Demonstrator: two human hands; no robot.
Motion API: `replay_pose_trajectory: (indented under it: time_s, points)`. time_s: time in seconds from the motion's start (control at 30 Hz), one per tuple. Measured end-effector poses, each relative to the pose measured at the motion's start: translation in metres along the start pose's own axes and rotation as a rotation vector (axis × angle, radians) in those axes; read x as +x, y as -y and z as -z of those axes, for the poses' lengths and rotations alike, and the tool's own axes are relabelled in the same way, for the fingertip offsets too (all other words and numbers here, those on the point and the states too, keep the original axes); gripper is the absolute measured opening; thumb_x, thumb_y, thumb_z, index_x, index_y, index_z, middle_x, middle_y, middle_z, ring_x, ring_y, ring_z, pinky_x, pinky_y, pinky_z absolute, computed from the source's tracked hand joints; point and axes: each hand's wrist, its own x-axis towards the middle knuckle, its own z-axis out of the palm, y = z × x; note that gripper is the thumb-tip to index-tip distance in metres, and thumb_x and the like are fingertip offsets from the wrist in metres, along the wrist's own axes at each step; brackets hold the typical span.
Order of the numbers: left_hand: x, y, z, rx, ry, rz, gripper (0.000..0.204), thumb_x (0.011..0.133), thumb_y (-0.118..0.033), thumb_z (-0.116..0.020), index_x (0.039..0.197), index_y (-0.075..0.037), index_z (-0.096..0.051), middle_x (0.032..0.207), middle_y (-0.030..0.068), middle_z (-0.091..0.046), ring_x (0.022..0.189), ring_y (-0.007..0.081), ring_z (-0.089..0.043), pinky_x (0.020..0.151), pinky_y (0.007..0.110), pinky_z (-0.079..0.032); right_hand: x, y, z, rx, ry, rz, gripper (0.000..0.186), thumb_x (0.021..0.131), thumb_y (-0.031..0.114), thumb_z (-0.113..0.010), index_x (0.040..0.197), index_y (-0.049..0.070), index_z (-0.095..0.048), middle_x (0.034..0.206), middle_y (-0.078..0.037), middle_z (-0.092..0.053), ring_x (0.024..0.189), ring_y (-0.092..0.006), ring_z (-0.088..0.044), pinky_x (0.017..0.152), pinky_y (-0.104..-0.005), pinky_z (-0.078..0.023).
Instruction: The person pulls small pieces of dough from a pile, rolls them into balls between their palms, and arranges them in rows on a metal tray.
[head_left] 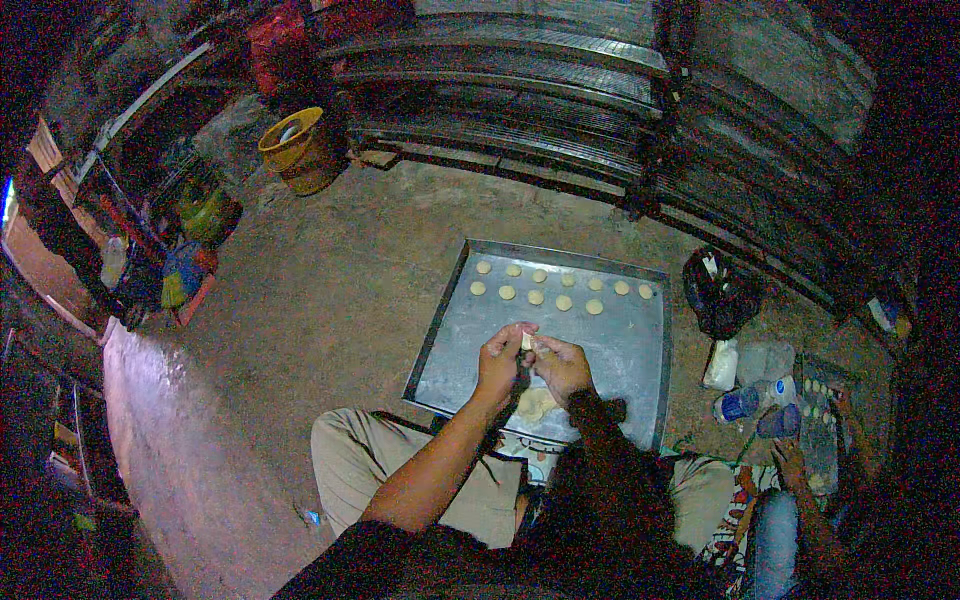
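Pinched between left hand (pixel 500 368) and right hand (pixel 563 368): pale dough piece (pixel 527 341). Likely light, soft, easily dented; best held by edges.

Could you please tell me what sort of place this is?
Probably a small, informal bakery or similar food workroom. A large metal tray holds rows of pale rounds that look like dough, a second tray with similar rounds lies at the right, and slatted racks stand at the back.
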Motion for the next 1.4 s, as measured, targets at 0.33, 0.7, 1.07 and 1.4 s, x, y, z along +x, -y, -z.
replay_pose_trajectory:
  time_s: [0.33,0.7,1.07,1.4]
  points:
    - [-0.001,0.016,-0.003,0.753,0.204,-0.459,0.043,0.093,-0.024,-0.064,0.132,-0.007,-0.060,0.121,0.0139,-0.066,0.106,0.0303,-0.061,0.097,0.039,-0.045,0.005,-0.007,0.015,0.001,-0.288,-0.041,0.037,0.097,0.037,-0.059,0.103,0.003,-0.071,0.076,-0.003,-0.064,0.067,-0.0134,-0.058,0.061,-0.0279,-0.046]
    - [-0.007,0.003,-0.006,-0.149,-0.086,0.035,0.026,0.104,-0.023,-0.048,0.102,-0.003,-0.065,0.083,0.0021,-0.064,0.064,0.0081,-0.056,0.052,0.023,-0.043,-0.003,0.008,-0.011,0.421,0.000,-0.211,0.027,0.100,0.024,-0.058,0.113,0.001,-0.061,0.086,-0.005,-0.063,0.074,-0.0125,-0.056,0.072,-0.0294,-0.048]
    - [-0.008,-0.003,-0.016,0.860,0.196,-0.607,0.033,0.100,-0.021,-0.050,0.121,0.001,-0.064,0.117,0.0154,-0.066,0.108,0.0304,-0.059,0.098,0.040,-0.044,-0.002,0.000,0.019,0.044,-0.157,-0.099,0.029,0.096,0.019,-0.056,0.116,0.000,-0.064,0.096,-0.009,-0.068,0.080,-0.0188,-0.063,0.069,-0.0316,-0.051]
    - [-0.005,-0.003,-0.002,-0.190,0.026,0.089,0.021,0.100,-0.025,-0.052,0.101,-0.009,-0.064,0.081,0.0033,-0.060,0.067,0.0118,-0.058,0.058,0.025,-0.049,-0.007,0.026,-0.017,0.211,-0.035,-0.259,0.031,0.102,0.025,-0.053,0.120,0.001,-0.060,0.093,-0.010,-0.064,0.077,-0.0159,-0.059,0.073,-0.0313,-0.050]
